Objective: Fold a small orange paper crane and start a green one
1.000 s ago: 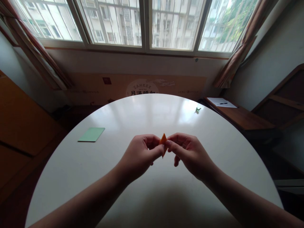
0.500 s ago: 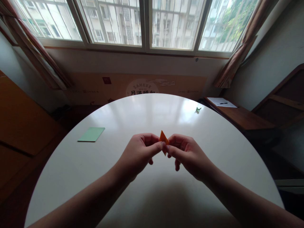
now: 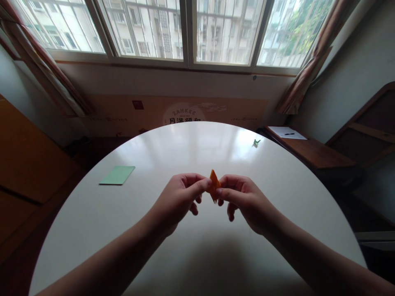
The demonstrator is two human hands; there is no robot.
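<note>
A small piece of folded orange origami paper (image 3: 213, 181) is held upright above the white table, with a pointed tip at the top and narrow points below. My left hand (image 3: 182, 197) pinches its left edge between thumb and fingers. On the opposite edge, my right hand (image 3: 243, 195) grips it with the thumb in front and the forefinger behind, its lower fingers curled loosely. Parts of the paper are covered by the fingertips.
On the round white table (image 3: 148, 148) lie a stack of light green square paper (image 3: 117, 175) at left and a small green folded paper figure (image 3: 256, 142) at the far right. Beyond it, a wooden side table (image 3: 317, 154) bears a white sheet (image 3: 280, 132) and a pen (image 3: 289, 134).
My left thumb has shifted up and left, away from my right thumb, so more of the orange paper's middle shows. Both hands keep hold of it.
</note>
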